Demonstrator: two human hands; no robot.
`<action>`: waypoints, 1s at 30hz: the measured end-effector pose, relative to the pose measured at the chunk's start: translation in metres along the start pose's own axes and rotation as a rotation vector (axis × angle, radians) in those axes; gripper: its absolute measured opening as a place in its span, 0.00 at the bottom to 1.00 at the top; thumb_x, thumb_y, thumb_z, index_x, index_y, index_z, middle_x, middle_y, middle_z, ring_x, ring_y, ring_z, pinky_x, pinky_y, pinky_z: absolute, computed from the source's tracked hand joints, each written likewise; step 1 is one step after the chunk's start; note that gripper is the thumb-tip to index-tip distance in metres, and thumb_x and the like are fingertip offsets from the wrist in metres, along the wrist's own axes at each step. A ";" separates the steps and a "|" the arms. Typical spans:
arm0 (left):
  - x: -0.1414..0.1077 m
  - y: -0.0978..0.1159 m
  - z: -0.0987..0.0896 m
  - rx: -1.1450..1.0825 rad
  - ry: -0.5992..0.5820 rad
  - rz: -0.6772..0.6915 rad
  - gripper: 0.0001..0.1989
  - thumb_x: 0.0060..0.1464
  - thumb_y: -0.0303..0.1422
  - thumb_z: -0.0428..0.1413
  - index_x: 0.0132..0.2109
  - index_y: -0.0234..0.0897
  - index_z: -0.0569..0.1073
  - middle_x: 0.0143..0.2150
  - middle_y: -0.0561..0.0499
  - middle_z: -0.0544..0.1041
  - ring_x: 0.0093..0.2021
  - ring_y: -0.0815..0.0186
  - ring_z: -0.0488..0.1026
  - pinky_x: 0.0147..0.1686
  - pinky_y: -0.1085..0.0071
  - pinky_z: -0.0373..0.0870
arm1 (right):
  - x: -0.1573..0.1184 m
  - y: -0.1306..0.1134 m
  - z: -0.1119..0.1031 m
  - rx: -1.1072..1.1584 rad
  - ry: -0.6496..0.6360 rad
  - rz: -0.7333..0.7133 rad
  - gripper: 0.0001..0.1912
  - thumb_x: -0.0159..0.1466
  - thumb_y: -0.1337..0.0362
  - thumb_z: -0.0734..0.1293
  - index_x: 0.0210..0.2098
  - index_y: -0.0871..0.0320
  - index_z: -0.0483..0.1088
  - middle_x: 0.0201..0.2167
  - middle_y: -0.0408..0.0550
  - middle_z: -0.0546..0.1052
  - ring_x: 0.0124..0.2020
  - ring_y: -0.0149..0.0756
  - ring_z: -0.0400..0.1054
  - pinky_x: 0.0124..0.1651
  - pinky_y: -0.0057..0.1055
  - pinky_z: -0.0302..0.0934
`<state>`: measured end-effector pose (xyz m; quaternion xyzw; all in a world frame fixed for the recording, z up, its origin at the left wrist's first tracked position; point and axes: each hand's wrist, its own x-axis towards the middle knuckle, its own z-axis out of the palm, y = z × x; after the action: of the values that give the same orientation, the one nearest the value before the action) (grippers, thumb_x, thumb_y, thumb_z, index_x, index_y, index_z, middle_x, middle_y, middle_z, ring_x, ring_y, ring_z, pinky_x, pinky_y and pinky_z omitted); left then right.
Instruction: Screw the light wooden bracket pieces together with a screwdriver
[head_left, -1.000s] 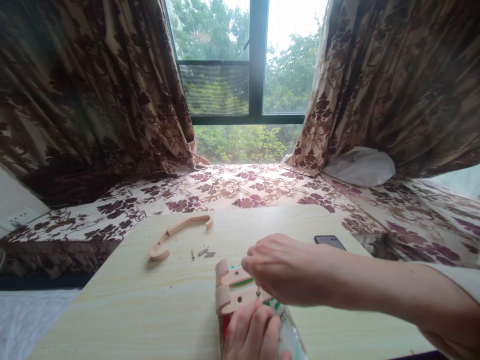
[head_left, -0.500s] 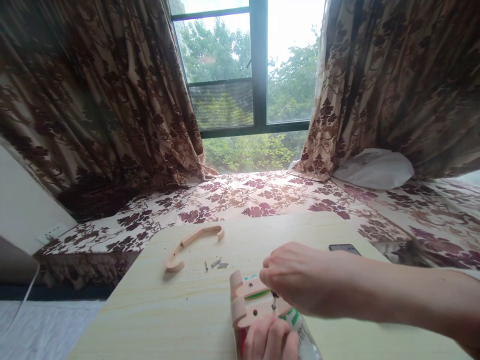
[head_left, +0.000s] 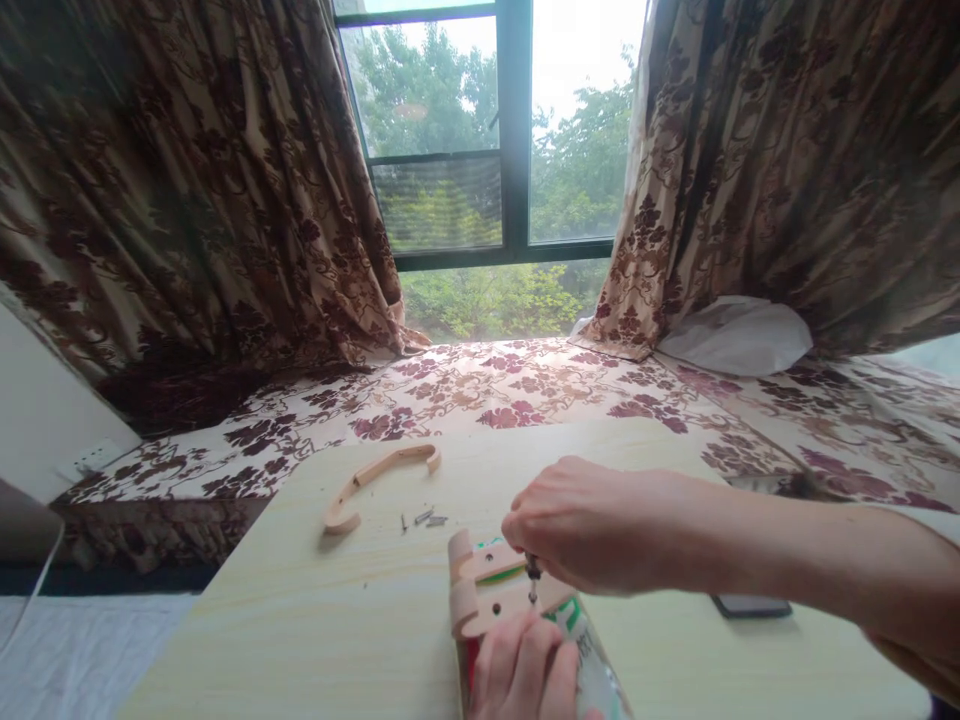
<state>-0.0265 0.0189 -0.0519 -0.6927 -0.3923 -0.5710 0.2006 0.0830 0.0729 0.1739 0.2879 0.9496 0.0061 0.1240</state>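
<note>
My right hand point(head_left: 562, 525) is closed around a screwdriver point(head_left: 533, 570), its handle hidden in the fist and its shaft pointing down. The tip meets the nearer of two curved wooden hooks point(head_left: 469, 622). My left hand point(head_left: 521, 668) is closed over that hook beside the tip, fingers curled; whether they also pinch a screw is hidden. The farther hook point(head_left: 491, 558) lies alongside. Both rest across a box point(head_left: 592, 665) with green and white print. Dark holes show in the wood.
Left of the box on the pale table point(head_left: 322, 620) lie another wooden hook point(head_left: 375, 475) and several small screws point(head_left: 426, 519). A dark phone point(head_left: 752, 607) is partly covered by my right forearm. Beyond stand a flowered bench cover point(head_left: 510, 385) and curtains.
The view has shifted slightly. My right forearm sits higher in the picture, so the phone's near edge now shows below it. Both hands keep their places at the hook.
</note>
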 end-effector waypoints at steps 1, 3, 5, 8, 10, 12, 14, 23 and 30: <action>0.000 0.001 0.000 -0.009 0.005 -0.026 0.22 0.63 0.38 0.35 0.32 0.42 0.71 0.29 0.53 0.75 0.38 0.64 0.72 0.46 0.64 0.62 | 0.000 0.001 0.002 0.008 0.006 -0.012 0.07 0.57 0.74 0.62 0.30 0.63 0.72 0.28 0.52 0.77 0.26 0.34 0.69 0.22 0.29 0.45; 0.002 0.003 0.000 -0.017 -0.016 -0.048 0.22 0.63 0.40 0.36 0.31 0.43 0.72 0.30 0.54 0.75 0.38 0.65 0.72 0.46 0.65 0.61 | 0.001 0.001 0.006 0.034 0.017 -0.003 0.07 0.58 0.74 0.62 0.31 0.63 0.72 0.29 0.51 0.77 0.27 0.34 0.69 0.22 0.28 0.46; 0.004 0.003 -0.001 -0.015 -0.052 -0.041 0.21 0.62 0.40 0.38 0.31 0.43 0.72 0.31 0.54 0.76 0.38 0.64 0.72 0.45 0.65 0.61 | 0.003 0.000 0.010 0.046 0.023 0.034 0.07 0.59 0.73 0.61 0.32 0.63 0.72 0.29 0.51 0.77 0.27 0.34 0.69 0.22 0.29 0.45; 0.006 0.003 -0.003 0.005 -0.100 -0.033 0.20 0.62 0.39 0.37 0.32 0.43 0.72 0.32 0.54 0.76 0.38 0.63 0.71 0.44 0.63 0.60 | 0.005 -0.002 0.009 0.033 0.007 0.082 0.08 0.60 0.70 0.60 0.30 0.63 0.72 0.26 0.52 0.77 0.25 0.35 0.69 0.22 0.29 0.45; 0.007 0.004 -0.004 0.021 -0.110 -0.031 0.21 0.62 0.39 0.36 0.32 0.43 0.71 0.32 0.53 0.76 0.39 0.62 0.71 0.44 0.62 0.60 | 0.004 -0.003 0.005 0.022 -0.015 0.112 0.09 0.61 0.68 0.60 0.31 0.63 0.72 0.25 0.53 0.77 0.24 0.35 0.69 0.22 0.29 0.45; 0.010 0.005 -0.006 0.026 -0.103 -0.018 0.21 0.62 0.38 0.36 0.32 0.42 0.71 0.31 0.54 0.76 0.38 0.63 0.71 0.43 0.62 0.61 | 0.002 -0.003 -0.001 0.017 -0.030 0.116 0.09 0.61 0.67 0.61 0.32 0.63 0.72 0.26 0.52 0.77 0.24 0.35 0.68 0.22 0.29 0.45; 0.015 0.005 -0.011 0.027 -0.115 0.001 0.21 0.63 0.39 0.36 0.32 0.43 0.71 0.31 0.54 0.76 0.38 0.64 0.71 0.43 0.63 0.61 | -0.001 -0.002 -0.006 0.014 -0.032 0.072 0.07 0.60 0.69 0.62 0.32 0.62 0.73 0.26 0.51 0.77 0.24 0.34 0.68 0.22 0.29 0.45; 0.033 -0.010 -0.035 0.089 -0.415 0.260 0.12 0.58 0.34 0.44 0.40 0.41 0.72 0.39 0.55 0.78 0.41 0.64 0.74 0.43 0.66 0.65 | 0.006 0.002 0.012 0.035 0.076 0.057 0.09 0.61 0.69 0.60 0.30 0.62 0.72 0.25 0.51 0.76 0.24 0.34 0.67 0.22 0.29 0.44; 0.035 -0.003 -0.035 0.087 -0.415 0.201 0.15 0.60 0.36 0.41 0.39 0.41 0.72 0.38 0.55 0.77 0.41 0.64 0.73 0.44 0.65 0.65 | 0.006 0.001 0.000 0.001 -0.006 0.082 0.08 0.59 0.66 0.63 0.28 0.62 0.72 0.24 0.51 0.76 0.22 0.33 0.65 0.21 0.30 0.43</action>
<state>-0.0493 0.0064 -0.0094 -0.8213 -0.3787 -0.3762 0.2012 0.0790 0.0772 0.1724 0.3267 0.9366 0.0100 0.1261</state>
